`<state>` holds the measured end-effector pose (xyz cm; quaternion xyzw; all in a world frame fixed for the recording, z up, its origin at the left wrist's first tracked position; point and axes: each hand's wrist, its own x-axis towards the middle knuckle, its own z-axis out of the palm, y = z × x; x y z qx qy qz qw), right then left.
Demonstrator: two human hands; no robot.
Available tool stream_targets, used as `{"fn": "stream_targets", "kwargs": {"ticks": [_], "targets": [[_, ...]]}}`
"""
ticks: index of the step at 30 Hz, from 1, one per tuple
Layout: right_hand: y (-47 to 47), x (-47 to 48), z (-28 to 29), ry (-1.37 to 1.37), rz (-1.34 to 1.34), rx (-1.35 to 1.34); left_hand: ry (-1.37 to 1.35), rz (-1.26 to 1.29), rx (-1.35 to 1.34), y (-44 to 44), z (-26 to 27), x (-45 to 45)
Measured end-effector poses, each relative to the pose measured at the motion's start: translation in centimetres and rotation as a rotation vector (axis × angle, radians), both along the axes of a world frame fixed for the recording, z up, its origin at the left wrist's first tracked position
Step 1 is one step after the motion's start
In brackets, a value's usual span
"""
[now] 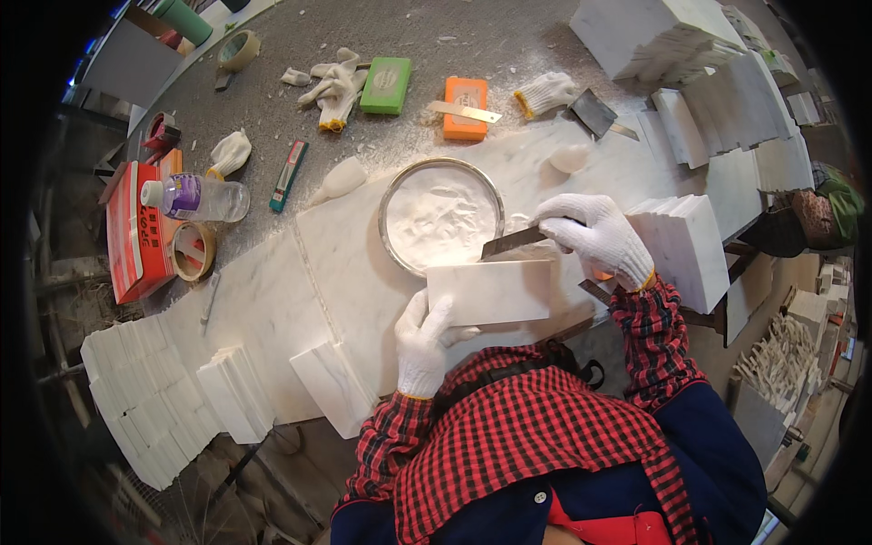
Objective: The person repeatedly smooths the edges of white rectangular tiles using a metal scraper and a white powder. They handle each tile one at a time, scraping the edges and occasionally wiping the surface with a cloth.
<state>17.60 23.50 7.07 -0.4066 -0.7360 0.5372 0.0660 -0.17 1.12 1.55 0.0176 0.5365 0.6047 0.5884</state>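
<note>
My left hand (422,347), in a white knit glove, grips the lower left corner of a white marble tile (496,293). The tile is raised in front of my body, its broad face turned up to me. In my right hand (603,235), also gloved, is a thin dark scraper blade (512,241). It slants down to the left, its tip close to the tile's far edge; I cannot tell whether they touch. Just beyond, a round metal-rimmed dish (501,194) of white powder (439,211) stands on a marble slab (347,266).
Stacked tiles stand at the right (688,252), far right (647,34) and left (150,402). One tile (334,385) overhangs the front edge. Beyond the dish lie a green box (386,85), an orange box (465,126) and gloves (337,88). A plastic bottle (214,199) is at left.
</note>
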Motion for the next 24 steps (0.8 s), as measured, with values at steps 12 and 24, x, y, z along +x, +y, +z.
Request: {"fn": "stream_targets", "kwargs": {"ticks": [12, 24], "targets": [[-2.8, 0.0, -1.8, 0.016, -0.348, 0.238, 0.019, -0.022, 0.013, -1.5, 1.0, 1.3], [6.8, 2.1, -10.6, -0.094, -0.470, 0.532, 0.032, 0.012, 0.048, -3.9, 1.6, 4.3]]}}
